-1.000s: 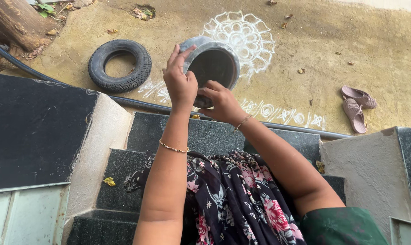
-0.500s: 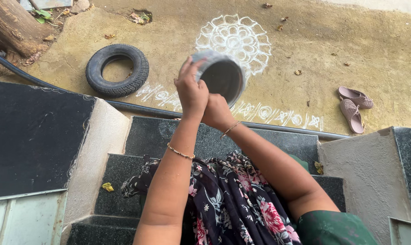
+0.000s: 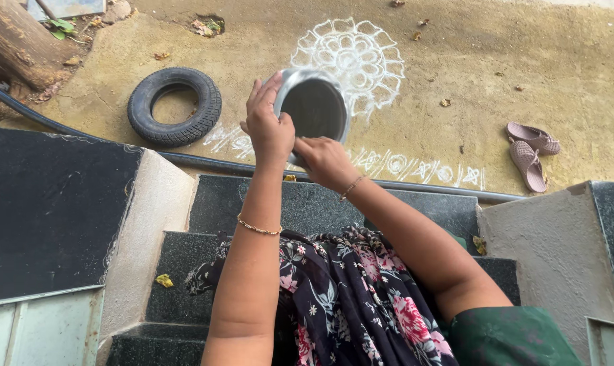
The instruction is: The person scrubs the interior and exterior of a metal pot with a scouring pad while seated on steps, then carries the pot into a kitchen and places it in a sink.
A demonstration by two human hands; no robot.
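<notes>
I hold a round metal vessel (image 3: 313, 105) up in front of me, tilted so its dark inside faces me. My left hand (image 3: 267, 129) grips its left rim, fingers spread along the outer wall. My right hand (image 3: 326, 159) holds the lower rim from beneath. Both wrists wear thin gold bangles. A dark floral cloth (image 3: 347, 291) lies over my lap below the arms.
Dark granite steps (image 3: 219, 203) descend to a sandy yard. A white chalk floor pattern (image 3: 361, 54) lies behind the vessel. An old tyre (image 3: 175, 105) rests at left, a black hose (image 3: 198, 159) runs along the step, and pink slippers (image 3: 530, 152) sit at right.
The vessel has been turned and shifted slightly left; my left hand's fingers have opened along the rim, and my right hand has slid back to the lower rim.
</notes>
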